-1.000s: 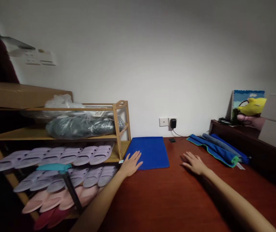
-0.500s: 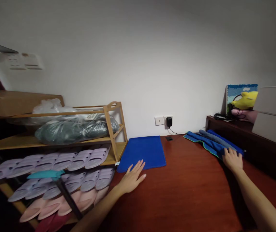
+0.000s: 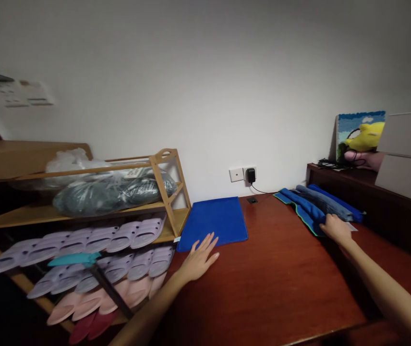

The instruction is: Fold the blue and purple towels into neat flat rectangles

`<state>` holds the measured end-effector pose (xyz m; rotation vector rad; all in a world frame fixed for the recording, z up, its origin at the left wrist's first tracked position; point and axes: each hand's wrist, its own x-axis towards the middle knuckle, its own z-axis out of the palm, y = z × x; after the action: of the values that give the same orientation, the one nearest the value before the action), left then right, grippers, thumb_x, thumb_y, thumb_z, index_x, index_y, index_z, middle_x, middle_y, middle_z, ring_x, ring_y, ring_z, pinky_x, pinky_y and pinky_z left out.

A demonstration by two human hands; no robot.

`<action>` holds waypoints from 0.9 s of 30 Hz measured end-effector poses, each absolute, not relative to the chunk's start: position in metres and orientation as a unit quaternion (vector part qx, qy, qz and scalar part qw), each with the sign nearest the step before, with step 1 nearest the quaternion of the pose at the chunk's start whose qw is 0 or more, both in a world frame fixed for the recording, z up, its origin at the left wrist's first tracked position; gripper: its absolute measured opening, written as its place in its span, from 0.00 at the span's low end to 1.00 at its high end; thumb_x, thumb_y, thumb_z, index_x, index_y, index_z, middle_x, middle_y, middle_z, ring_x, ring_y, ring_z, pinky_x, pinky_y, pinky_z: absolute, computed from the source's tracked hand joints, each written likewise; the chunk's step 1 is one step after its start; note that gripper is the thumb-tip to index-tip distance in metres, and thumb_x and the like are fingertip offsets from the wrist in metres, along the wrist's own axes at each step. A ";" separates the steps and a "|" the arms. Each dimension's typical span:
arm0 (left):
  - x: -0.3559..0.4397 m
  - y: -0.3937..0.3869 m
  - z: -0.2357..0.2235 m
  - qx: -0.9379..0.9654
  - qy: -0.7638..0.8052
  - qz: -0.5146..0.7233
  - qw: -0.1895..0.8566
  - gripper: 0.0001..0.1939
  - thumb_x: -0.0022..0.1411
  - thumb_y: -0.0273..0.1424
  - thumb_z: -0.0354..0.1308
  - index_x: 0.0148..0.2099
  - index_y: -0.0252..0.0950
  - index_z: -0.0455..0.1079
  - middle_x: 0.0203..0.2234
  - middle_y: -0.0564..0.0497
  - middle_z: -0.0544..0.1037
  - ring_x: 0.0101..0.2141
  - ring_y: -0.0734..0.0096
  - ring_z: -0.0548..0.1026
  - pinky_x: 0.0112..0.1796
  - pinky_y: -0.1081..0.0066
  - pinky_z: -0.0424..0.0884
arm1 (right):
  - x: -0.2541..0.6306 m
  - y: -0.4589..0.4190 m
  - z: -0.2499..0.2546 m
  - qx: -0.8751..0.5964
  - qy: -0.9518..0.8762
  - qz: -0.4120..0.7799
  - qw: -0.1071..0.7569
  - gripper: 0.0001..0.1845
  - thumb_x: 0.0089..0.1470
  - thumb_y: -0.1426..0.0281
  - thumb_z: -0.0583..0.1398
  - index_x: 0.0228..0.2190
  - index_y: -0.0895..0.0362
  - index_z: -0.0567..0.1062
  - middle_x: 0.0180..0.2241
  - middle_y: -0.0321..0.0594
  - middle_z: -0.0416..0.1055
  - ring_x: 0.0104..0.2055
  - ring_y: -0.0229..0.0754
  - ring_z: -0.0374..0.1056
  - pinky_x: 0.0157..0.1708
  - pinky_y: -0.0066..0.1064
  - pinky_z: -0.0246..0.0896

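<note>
A flat blue cloth (image 3: pixel 214 222) lies squared on the reddish-brown table (image 3: pixel 263 278). My left hand (image 3: pixel 200 262) is spread open at its front edge, fingertips over the cloth. At the right, my right hand (image 3: pixel 337 229) is closed on the near end of a blue towel with green edging (image 3: pixel 302 211). That towel lies lengthwise in folds. Beside it are a grey-blue folded cloth (image 3: pixel 326 204) and a darker blue cloth (image 3: pixel 345 204). A small white piece (image 3: pixel 352 227) shows behind my right hand; I cannot tell what it is.
On the left, a wooden rack (image 3: pixel 171 192) holds lilac slippers (image 3: pixel 117 238), pink slippers (image 3: pixel 112 300) and bagged items (image 3: pixel 119 192). A black plug (image 3: pixel 250 175) sits in the wall socket. A dark raised ledge (image 3: pixel 335 180) bounds the table's right, with white boxes (image 3: pixel 407 158).
My right hand has moved slightly left, drawing the green-edged towel's near end away from the cloths beside it. My left hand stays nearly in place. The view has shifted slightly.
</note>
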<state>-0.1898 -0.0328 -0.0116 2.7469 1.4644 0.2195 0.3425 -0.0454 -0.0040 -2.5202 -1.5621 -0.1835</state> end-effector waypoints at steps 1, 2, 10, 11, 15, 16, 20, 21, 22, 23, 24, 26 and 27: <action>-0.190 -0.033 -0.012 0.879 0.471 0.069 0.012 0.29 0.68 0.49 0.34 0.68 0.47 0.42 0.66 0.50 0.43 0.65 0.63 0.43 0.60 0.53 0.43 | 0.338 -0.047 -0.003 -0.847 -0.522 -0.040 0.088 0.21 0.55 0.62 0.52 0.43 0.66 0.69 0.44 0.58 0.69 0.44 0.55 0.69 0.38 0.38 0.59; -0.189 -0.033 -0.012 0.878 0.473 0.067 0.013 0.29 0.68 0.49 0.35 0.67 0.47 0.42 0.66 0.50 0.43 0.65 0.63 0.43 0.60 0.53 0.43 | 0.334 -0.049 -0.002 -0.848 -0.522 -0.028 0.087 0.22 0.54 0.61 0.52 0.44 0.65 0.69 0.43 0.57 0.69 0.43 0.54 0.70 0.36 0.37 0.59; -0.189 -0.030 -0.014 0.879 0.472 0.066 0.005 0.29 0.67 0.49 0.35 0.67 0.47 0.43 0.66 0.49 0.43 0.65 0.62 0.43 0.59 0.51 0.44 | 0.306 -0.094 0.002 -0.827 -0.551 0.071 0.084 0.34 0.50 0.61 0.55 0.58 0.55 0.55 0.47 0.53 0.69 0.47 0.56 0.68 0.39 0.39 0.60; -0.189 -0.030 -0.014 0.879 0.471 0.068 0.002 0.29 0.67 0.48 0.35 0.67 0.47 0.43 0.66 0.49 0.43 0.65 0.62 0.43 0.59 0.51 0.44 | 0.304 -0.102 0.002 -0.824 -0.556 0.074 0.080 0.35 0.50 0.62 0.55 0.58 0.54 0.54 0.47 0.53 0.69 0.47 0.56 0.68 0.40 0.40 0.60; -0.189 -0.030 -0.015 0.879 0.470 0.075 -0.003 0.29 0.67 0.48 0.36 0.67 0.47 0.45 0.66 0.49 0.44 0.64 0.60 0.44 0.59 0.51 0.45 | 0.295 -0.139 -0.004 -0.808 -0.578 0.085 0.072 0.34 0.51 0.63 0.54 0.59 0.56 0.55 0.47 0.54 0.69 0.48 0.57 0.68 0.40 0.41 0.60; -0.189 -0.030 -0.015 0.879 0.470 0.077 -0.002 0.29 0.67 0.48 0.36 0.67 0.47 0.45 0.66 0.49 0.44 0.64 0.60 0.44 0.59 0.51 0.45 | 0.292 -0.149 -0.006 -0.803 -0.586 0.086 0.073 0.34 0.51 0.63 0.54 0.59 0.56 0.55 0.47 0.55 0.70 0.47 0.57 0.68 0.40 0.41 0.60; -0.187 -0.031 -0.014 0.878 0.472 0.079 0.005 0.29 0.67 0.48 0.37 0.67 0.47 0.46 0.66 0.48 0.43 0.64 0.60 0.44 0.58 0.49 0.45 | 0.276 -0.190 -0.012 -0.784 -0.608 0.082 0.097 0.32 0.53 0.60 0.52 0.59 0.56 0.58 0.45 0.53 0.72 0.47 0.56 0.69 0.41 0.41 0.60; -0.187 -0.031 -0.014 0.878 0.472 0.078 0.005 0.29 0.67 0.48 0.37 0.67 0.47 0.47 0.66 0.48 0.43 0.64 0.60 0.43 0.58 0.49 0.45 | 0.270 -0.199 -0.013 -0.781 -0.611 0.081 0.104 0.32 0.53 0.59 0.52 0.59 0.56 0.59 0.45 0.52 0.72 0.47 0.56 0.69 0.41 0.42 0.61; -0.186 -0.031 -0.013 0.878 0.472 0.078 0.004 0.29 0.67 0.48 0.37 0.66 0.46 0.47 0.66 0.48 0.43 0.65 0.60 0.43 0.58 0.49 0.45 | 0.264 -0.207 -0.014 -0.777 -0.614 0.081 0.111 0.33 0.54 0.57 0.51 0.59 0.56 0.59 0.46 0.52 0.72 0.48 0.56 0.68 0.41 0.42 0.61; -0.186 -0.031 -0.013 0.878 0.472 0.078 0.001 0.29 0.67 0.48 0.37 0.66 0.46 0.47 0.66 0.48 0.43 0.65 0.60 0.43 0.58 0.49 0.45 | 0.258 -0.215 -0.015 -0.774 -0.617 0.082 0.118 0.33 0.54 0.56 0.51 0.59 0.57 0.59 0.47 0.51 0.71 0.49 0.56 0.68 0.42 0.43 0.61; -0.187 -0.032 -0.013 0.878 0.472 0.080 -0.002 0.28 0.67 0.48 0.37 0.66 0.46 0.47 0.66 0.48 0.43 0.64 0.60 0.43 0.58 0.49 0.46 | 0.251 -0.221 -0.016 -0.771 -0.618 0.085 0.127 0.33 0.55 0.55 0.50 0.59 0.57 0.59 0.49 0.51 0.70 0.49 0.56 0.68 0.42 0.43 0.62; -0.187 -0.032 -0.012 0.881 0.466 0.086 -0.014 0.28 0.68 0.47 0.38 0.66 0.46 0.47 0.66 0.48 0.44 0.64 0.60 0.44 0.58 0.50 0.46 | 0.237 -0.233 -0.017 -0.765 -0.621 0.091 0.144 0.34 0.56 0.54 0.48 0.59 0.58 0.60 0.51 0.50 0.69 0.51 0.56 0.67 0.44 0.44 0.62; -0.187 -0.033 -0.011 0.883 0.461 0.089 -0.022 0.28 0.68 0.46 0.38 0.66 0.45 0.47 0.66 0.48 0.44 0.64 0.60 0.44 0.58 0.50 0.46 | 0.230 -0.239 -0.018 -0.764 -0.621 0.094 0.150 0.34 0.56 0.52 0.48 0.58 0.59 0.60 0.52 0.50 0.68 0.51 0.56 0.67 0.44 0.44 0.62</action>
<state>-0.1874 -0.0326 -0.0112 2.8130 1.4684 0.2834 0.2299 -0.2386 -0.0180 -2.1942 -1.7826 0.2692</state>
